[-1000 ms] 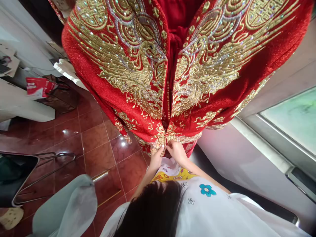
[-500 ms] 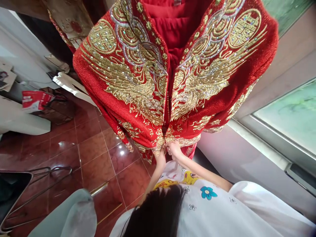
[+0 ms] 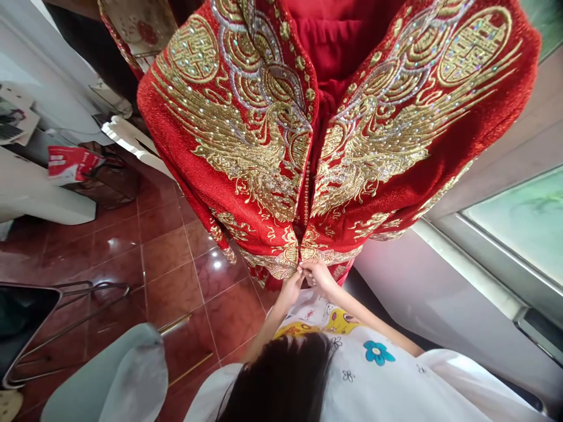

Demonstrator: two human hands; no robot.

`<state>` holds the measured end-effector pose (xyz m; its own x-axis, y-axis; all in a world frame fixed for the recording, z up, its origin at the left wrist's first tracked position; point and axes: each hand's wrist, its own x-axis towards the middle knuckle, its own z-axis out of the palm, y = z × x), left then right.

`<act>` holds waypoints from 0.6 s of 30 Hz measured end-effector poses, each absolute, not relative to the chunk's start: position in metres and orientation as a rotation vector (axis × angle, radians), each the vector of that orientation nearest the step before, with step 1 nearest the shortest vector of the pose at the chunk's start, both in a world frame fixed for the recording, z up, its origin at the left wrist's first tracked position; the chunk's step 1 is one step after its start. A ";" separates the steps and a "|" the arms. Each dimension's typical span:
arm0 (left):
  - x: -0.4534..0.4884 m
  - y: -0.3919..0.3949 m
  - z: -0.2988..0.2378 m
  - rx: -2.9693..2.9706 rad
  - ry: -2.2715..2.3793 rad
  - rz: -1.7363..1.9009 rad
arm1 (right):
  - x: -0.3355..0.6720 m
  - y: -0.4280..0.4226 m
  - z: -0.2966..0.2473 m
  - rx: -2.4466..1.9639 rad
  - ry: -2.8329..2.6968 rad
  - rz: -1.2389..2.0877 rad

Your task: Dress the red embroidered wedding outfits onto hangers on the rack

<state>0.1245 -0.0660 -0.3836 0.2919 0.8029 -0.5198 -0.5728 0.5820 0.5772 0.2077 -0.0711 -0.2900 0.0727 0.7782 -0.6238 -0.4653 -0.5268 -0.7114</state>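
Observation:
A red jacket (image 3: 264, 234) with gold phoenix embroidery and sparkling stones hangs upright before me, its front parted at the top. Along the inner front edge runs a row of small gold teeth or beads (image 3: 307, 193). At the bottom of the front, where the two embroidered edges meet, my left hand (image 3: 291, 287) pinches the lower hem from below. My right hand (image 3: 318, 274) is closed at the same spot, fingertips against those of the left. Any small fastener between the fingers is too small to make out. Red gathered cloth (image 3: 329, 47) shows inside the collar.
To the left are a pale chair (image 3: 105, 375), a dark-seated metal-framed chair (image 3: 26, 334), a brown bag (image 3: 109, 184) and a red-and-white packet (image 3: 73, 164) on the red tiled floor (image 3: 169, 266). A framed window (image 3: 523, 217) and pale wall are at right.
The jacket appears larger and a little further right in view. My hands stay at the hem, now slightly lower in the picture, with fingertips still together.

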 end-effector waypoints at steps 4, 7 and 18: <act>0.122 -0.069 -0.378 0.359 0.975 1.012 | 0.211 -0.071 -0.288 -1.377 -0.331 1.656; 0.121 -0.070 -0.378 0.419 1.082 1.105 | 0.217 -0.069 -0.286 -1.365 -0.328 1.720; 0.120 -0.066 -0.365 0.645 1.324 1.250 | 0.218 -0.061 -0.271 -1.428 -0.372 1.798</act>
